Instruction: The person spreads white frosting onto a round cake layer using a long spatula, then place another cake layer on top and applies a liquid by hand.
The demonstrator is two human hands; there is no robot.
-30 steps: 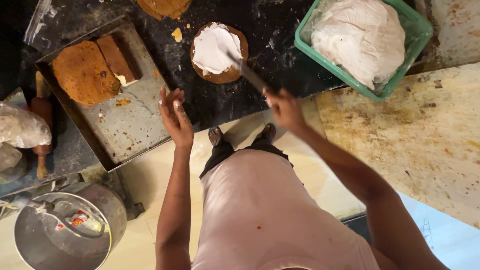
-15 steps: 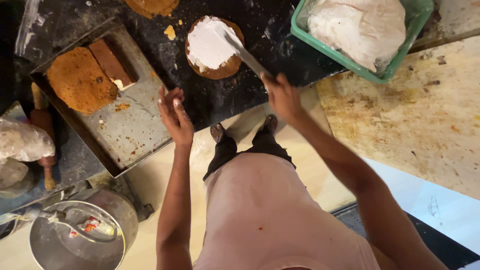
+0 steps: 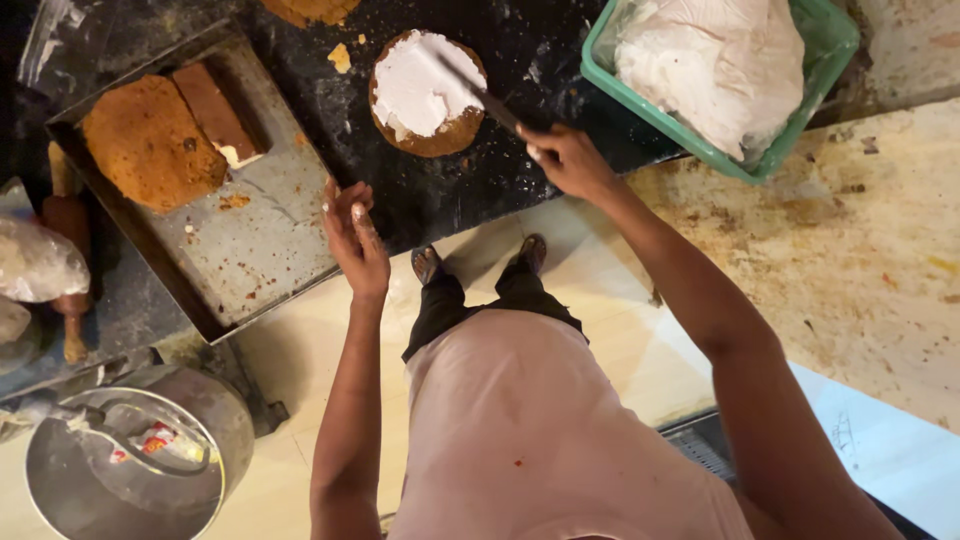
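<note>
Over the cake [image 3: 428,92], right hand [image 3: 566,160] grips spatula [image 3: 478,92] — blade up-left — left hand [image 3: 352,238] empty.

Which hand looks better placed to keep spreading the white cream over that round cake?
The right hand, probably. It already grips the spatula, whose blade lies on the cream-topped round cake. The left hand is open and empty at the dark counter's near edge, beside the metal tray.

**Browns, white and green on a black counter**

Brown round cake [image 3: 428,92] topped with white cream, upper centre. Green basket [image 3: 818,95] of white cream, upper right. Orange-brown cake pieces [image 3: 150,142] on a grey tray [image 3: 262,236], left. Black counter [image 3: 540,60].
</note>
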